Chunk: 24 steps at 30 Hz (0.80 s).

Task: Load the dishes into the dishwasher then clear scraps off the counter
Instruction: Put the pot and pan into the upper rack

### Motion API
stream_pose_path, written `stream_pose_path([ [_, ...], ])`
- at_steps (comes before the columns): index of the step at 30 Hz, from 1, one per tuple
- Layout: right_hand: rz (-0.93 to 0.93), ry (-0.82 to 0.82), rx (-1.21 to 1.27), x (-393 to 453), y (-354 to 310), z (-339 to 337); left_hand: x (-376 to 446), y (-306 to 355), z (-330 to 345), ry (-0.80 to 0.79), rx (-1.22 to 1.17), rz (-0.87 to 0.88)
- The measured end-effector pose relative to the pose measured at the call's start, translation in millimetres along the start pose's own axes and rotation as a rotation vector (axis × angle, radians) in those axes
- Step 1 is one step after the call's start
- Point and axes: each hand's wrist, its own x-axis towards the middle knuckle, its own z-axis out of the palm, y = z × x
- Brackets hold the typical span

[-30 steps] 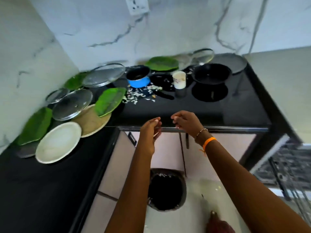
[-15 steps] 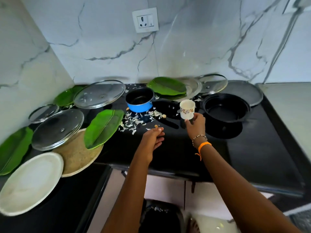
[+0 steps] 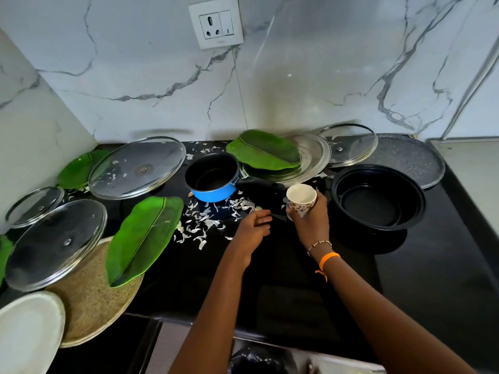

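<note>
The scraps point(image 3: 208, 222) lie strewn on the black counter point(image 3: 283, 292) in front of the blue pan point(image 3: 213, 180), a loose band running left to right. They sit just left of and beyond the left hand point(image 3: 252, 230), the nearer one, whose curled fingertips pinch a few pale bits at the band's right end. The right hand point(image 3: 309, 220) grips a cup point(image 3: 301, 198), mouth up, just right of the scraps, likely to receive them. Plates and lids remain unloaded around them
</note>
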Motion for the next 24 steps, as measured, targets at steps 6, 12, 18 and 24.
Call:
stream_pose_path([
  [6,0.027,-0.014,0.115,-38.5,0.7,-10.7,12.8,6.3,4.7,0.026,-0.485,-0.127],
  [12,0.019,-0.046,0.118,-30.8,3.2,-15.4,39.4,31.8,11.6,0.087,-0.748,-0.122],
  [18,0.052,-0.066,0.175,-22.7,8.7,-18.8,60.0,49.8,12.3,0.084,-0.894,-0.15],
  [24,0.016,-0.081,0.189,-16.4,4.2,-20.5,70.8,61.9,20.8,0.125,-1.043,-0.121],
])
